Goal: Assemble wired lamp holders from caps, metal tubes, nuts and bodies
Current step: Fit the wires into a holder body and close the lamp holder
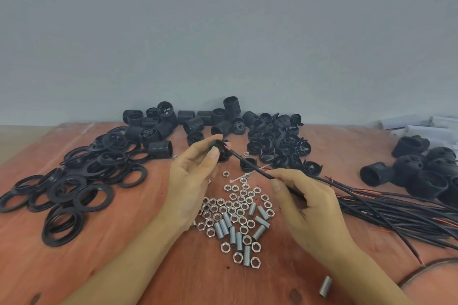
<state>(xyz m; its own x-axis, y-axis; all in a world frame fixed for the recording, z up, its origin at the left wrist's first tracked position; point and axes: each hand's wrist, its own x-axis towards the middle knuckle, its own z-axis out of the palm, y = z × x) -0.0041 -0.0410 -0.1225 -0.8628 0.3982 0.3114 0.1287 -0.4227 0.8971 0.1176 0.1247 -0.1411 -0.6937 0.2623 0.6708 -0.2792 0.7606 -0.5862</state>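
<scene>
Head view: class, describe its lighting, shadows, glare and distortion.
Head view: soft even light; faint shadows under the left hand, gripping a cap, and the right hand, pinching a cable; nuts gleam mildly without harsh glare; the wide lens bows the table's far edge.

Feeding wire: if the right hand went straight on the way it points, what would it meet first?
Likely the black cap pinched by the left hand; the right hand points along its wire there. Depth uncertain.

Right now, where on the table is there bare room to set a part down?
Bare table: the near left corner below the rings, and the strip between the caps and the assembled holders at back right. Crowded: the nuts and tubes at centre, and the wires on the right.
</scene>
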